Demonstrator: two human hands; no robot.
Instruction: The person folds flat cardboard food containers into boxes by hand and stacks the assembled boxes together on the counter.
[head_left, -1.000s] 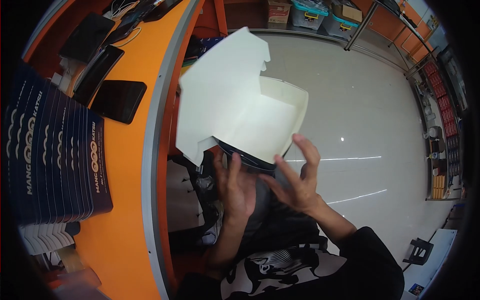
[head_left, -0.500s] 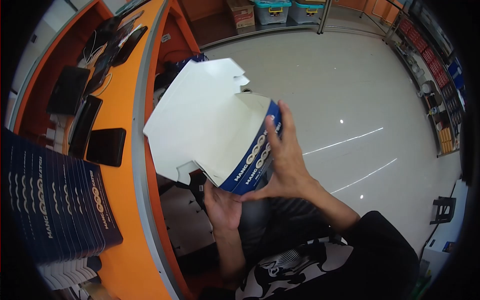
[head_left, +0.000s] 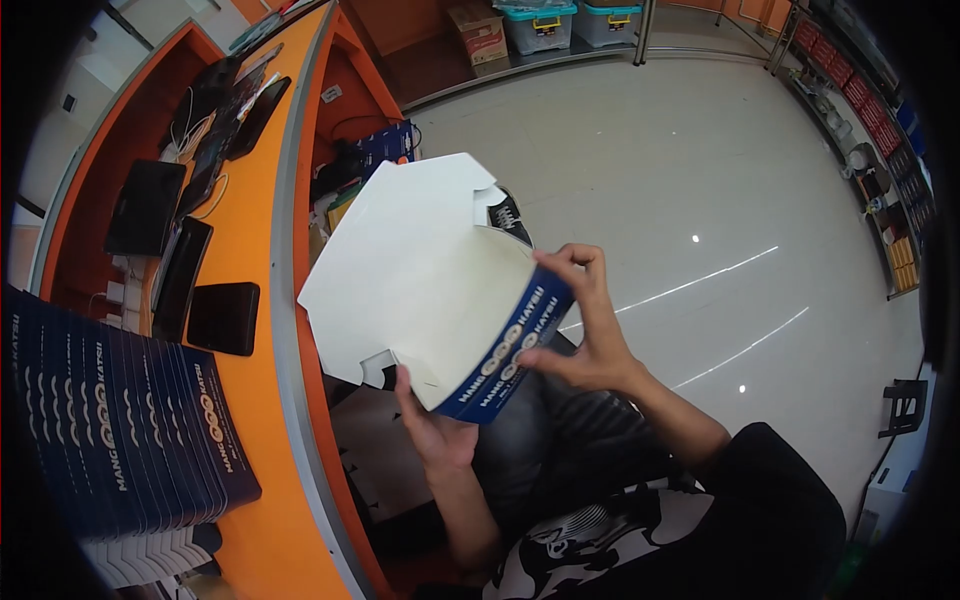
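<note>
A blue paper food box [head_left: 512, 352] with a white inside and MANG KATSU lettering is tilted in front of me, its large white lid flap [head_left: 390, 250] folded out to the left. My left hand [head_left: 437, 432] holds the near lower corner, thumb up along the wall and the other fingers partly hidden below. On the right, my right hand [head_left: 592, 335] grips the printed wall, fingers at the far corner and thumb pressed on the lettering. Nothing shows inside the box. A stack of matching blue boxes [head_left: 150, 420] stands to the left.
An orange counter [head_left: 262, 440] with a grey edge runs along my left, carrying a black tablet [head_left: 224, 318], other dark devices and cables. Plastic bins [head_left: 538, 30] and a carton [head_left: 478, 32] sit on the far shelf. Stocked shelves [head_left: 860, 160] line the right; a black stool [head_left: 903, 408] stands there.
The box has moved slightly down and to the right and turned a little. My right thumb has come onto the printed wall, and my left thumb has risen along the near corner.
</note>
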